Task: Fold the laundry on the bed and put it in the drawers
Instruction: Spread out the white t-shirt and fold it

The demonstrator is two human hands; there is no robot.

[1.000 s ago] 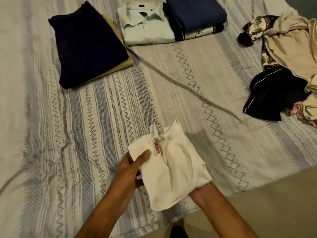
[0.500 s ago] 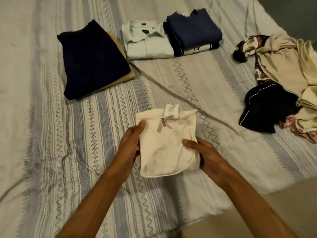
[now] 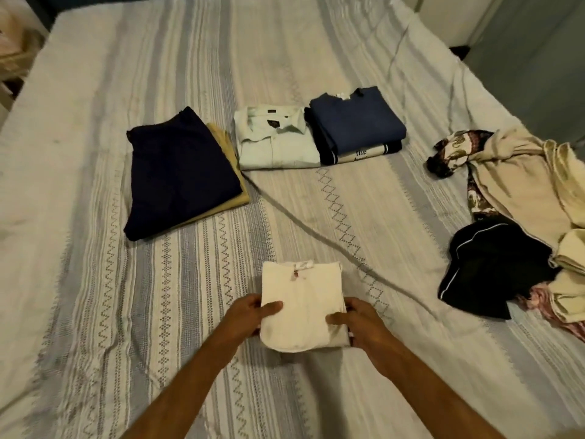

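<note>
Two hands steady a folded white garment (image 3: 302, 307) on the bed (image 3: 95, 280).
Left hand (image 3: 253, 318) and right hand (image 3: 357, 321) pinch its near corners, thumbs on top, likely squaring the fold; folded stacks (image 3: 180, 172) sit beyond, the unfolded pile (image 3: 519, 217) waits at right.

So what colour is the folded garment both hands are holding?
Cream-white garment, with a small red tag near its top edge; head view.

Bare bedspread (image 3: 95, 280) lies open left; folded stacks (image 3: 183, 175) block ahead; loose pile (image 3: 512, 236) crowds right.
</note>
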